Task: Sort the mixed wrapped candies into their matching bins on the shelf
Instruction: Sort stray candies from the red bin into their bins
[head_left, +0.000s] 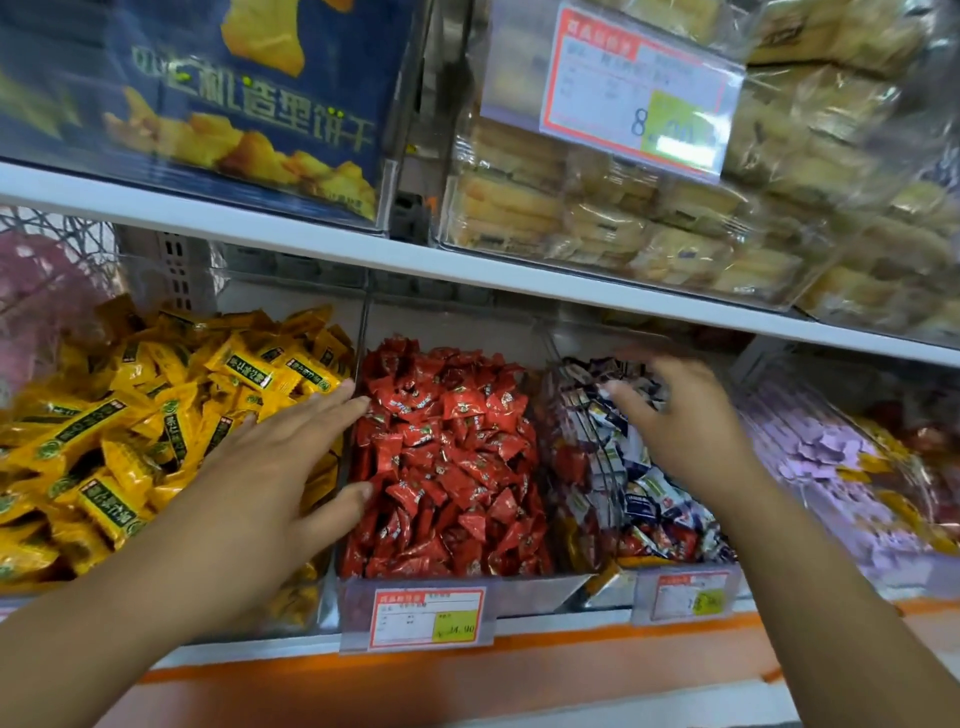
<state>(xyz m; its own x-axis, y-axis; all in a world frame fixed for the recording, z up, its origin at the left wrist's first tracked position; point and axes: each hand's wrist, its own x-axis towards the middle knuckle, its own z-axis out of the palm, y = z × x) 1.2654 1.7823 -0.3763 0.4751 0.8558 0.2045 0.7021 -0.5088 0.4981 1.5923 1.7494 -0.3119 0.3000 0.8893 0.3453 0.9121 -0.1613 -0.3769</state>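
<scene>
Clear bins line the lower shelf. A bin of yellow wrapped candies (130, 405) is on the left, a bin of red candies (447, 457) in the middle, and a bin of blue-and-white candies (623, 483) with some red ones mixed in on the right. My left hand (280, 457) reaches forward with straight fingers over the divider between the yellow and red bins, fingertips at the red pile's edge. My right hand (675, 415) hovers over the back of the blue-and-white bin, fingers extended and blurred. Neither hand visibly holds a candy.
A bin of purple candies (831, 457) with yellow ones mixed in stands at the far right. The white upper shelf board (467, 270) hangs low above the bins, carrying a blue biscuit box (218, 93) and wrapped cakes (675, 223). Price tags (426, 618) clip to the bin fronts.
</scene>
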